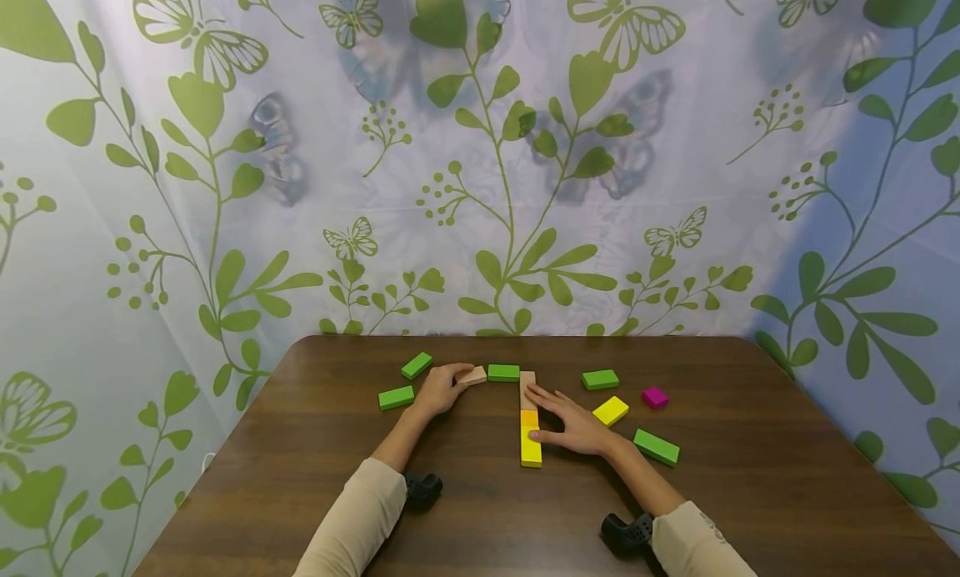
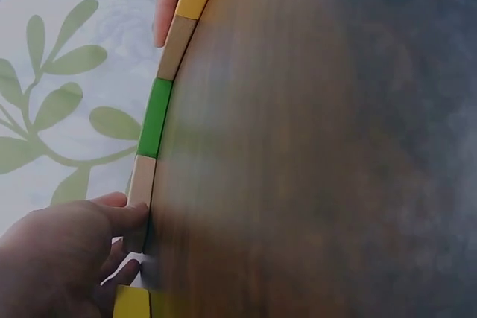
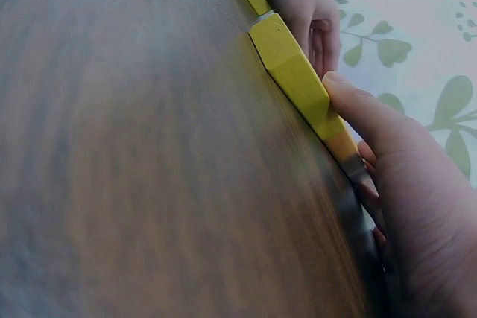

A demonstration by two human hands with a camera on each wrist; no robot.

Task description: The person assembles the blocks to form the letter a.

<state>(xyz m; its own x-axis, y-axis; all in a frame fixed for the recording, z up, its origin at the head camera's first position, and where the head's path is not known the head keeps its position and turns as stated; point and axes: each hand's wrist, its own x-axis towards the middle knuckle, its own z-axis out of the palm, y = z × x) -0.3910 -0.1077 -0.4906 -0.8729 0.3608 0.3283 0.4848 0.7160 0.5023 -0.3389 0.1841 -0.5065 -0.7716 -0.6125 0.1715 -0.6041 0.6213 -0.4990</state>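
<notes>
My left hand (image 1: 441, 390) pinches a plain wooden block (image 1: 473, 377) between thumb and fingers. That block lies slightly slanted, its right end at a green block (image 1: 503, 373). To the right of the green block, a column runs towards me: another plain wooden block (image 1: 528, 383), an orange block (image 1: 529, 418) and a yellow block (image 1: 531, 452). My right hand (image 1: 576, 425) lies along the column's right side. Its extended fingers touch the wooden block and its thumb (image 3: 350, 98) rests at the yellow one.
Two green blocks, one farther back (image 1: 416, 365) and one nearer (image 1: 396, 398), lie left of my left hand. On the right are a green block (image 1: 600, 380), a yellow block (image 1: 611, 410), a magenta block (image 1: 655, 398) and a longer green block (image 1: 656, 448). A patterned curtain (image 1: 480, 185) hangs behind the brown table (image 1: 480, 510).
</notes>
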